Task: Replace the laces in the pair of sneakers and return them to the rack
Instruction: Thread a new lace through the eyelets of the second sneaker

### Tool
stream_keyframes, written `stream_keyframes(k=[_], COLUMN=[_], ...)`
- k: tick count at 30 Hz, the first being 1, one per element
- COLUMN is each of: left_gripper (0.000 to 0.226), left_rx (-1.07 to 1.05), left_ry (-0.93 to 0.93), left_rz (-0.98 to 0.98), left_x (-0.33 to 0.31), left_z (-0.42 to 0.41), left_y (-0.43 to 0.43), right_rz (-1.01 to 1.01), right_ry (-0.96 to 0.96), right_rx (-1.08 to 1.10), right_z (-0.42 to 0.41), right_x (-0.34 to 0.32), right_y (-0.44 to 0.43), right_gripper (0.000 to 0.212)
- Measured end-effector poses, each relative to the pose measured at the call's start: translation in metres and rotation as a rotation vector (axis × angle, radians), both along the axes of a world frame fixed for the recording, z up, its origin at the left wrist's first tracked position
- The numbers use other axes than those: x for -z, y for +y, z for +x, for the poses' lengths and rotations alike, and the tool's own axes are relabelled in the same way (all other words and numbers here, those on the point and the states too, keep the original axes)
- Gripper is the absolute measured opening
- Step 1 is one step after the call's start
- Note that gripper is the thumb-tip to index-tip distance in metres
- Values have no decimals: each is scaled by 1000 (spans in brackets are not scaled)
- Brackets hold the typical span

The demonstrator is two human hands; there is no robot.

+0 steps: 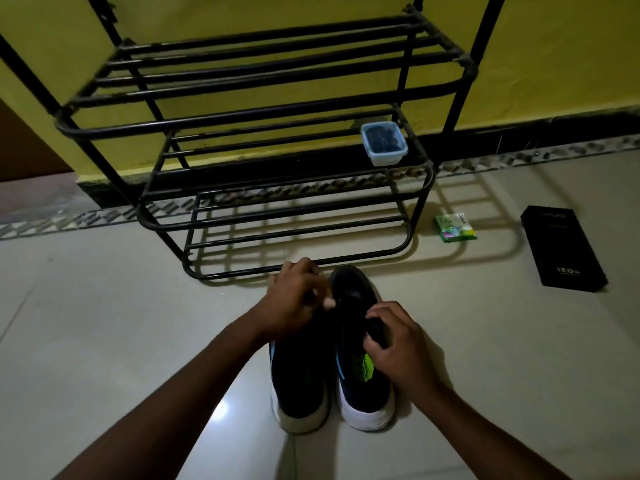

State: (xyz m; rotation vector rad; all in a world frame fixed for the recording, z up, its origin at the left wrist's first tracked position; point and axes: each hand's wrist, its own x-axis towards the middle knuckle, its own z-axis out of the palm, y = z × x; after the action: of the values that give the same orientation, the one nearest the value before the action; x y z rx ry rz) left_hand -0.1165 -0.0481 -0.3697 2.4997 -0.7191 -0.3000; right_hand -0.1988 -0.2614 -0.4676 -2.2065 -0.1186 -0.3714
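Two dark sneakers with white soles stand side by side on the tiled floor, toes toward the rack: the left sneaker (298, 379) and the right sneaker (360, 341). My left hand (294, 299) hovers over the left shoe's toe and reaches across, fingers curled, pinching at the lacing area of the right shoe. My right hand (391, 341) grips the right shoe's tongue and side with curled fingers. The laces are too dark to make out. A black metal shoe rack (277, 188) stands just beyond the shoes.
A small clear lidded box (383, 143) with dark contents sits on the rack's middle shelf at the right. On the floor to the right lie a green packet (454, 227) and a black phone box (562, 248). A yellow wall stands behind the rack.
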Motion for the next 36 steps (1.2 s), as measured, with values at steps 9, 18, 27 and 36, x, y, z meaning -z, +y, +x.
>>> stream_keyframes(k=[9, 18, 27, 36], left_gripper=[18, 31, 25, 11], left_rx=[-204, -65, -110, -169], left_ry=[-34, -121, -82, -168], left_rz=[-65, 471, 374, -207], left_x=[-4, 13, 16, -6], left_z=[0, -8, -9, -11], left_y=[-1, -24, -31, -11], right_rz=[-97, -117, -99, 70], right_ry=[-1, -2, 4, 116], right_rx=[27, 68, 81, 54], right_z=[-6, -7, -7, 4], right_x=[4, 4, 3, -11], right_y=[11, 15, 16, 4], right_gripper=[34, 35, 32, 26])
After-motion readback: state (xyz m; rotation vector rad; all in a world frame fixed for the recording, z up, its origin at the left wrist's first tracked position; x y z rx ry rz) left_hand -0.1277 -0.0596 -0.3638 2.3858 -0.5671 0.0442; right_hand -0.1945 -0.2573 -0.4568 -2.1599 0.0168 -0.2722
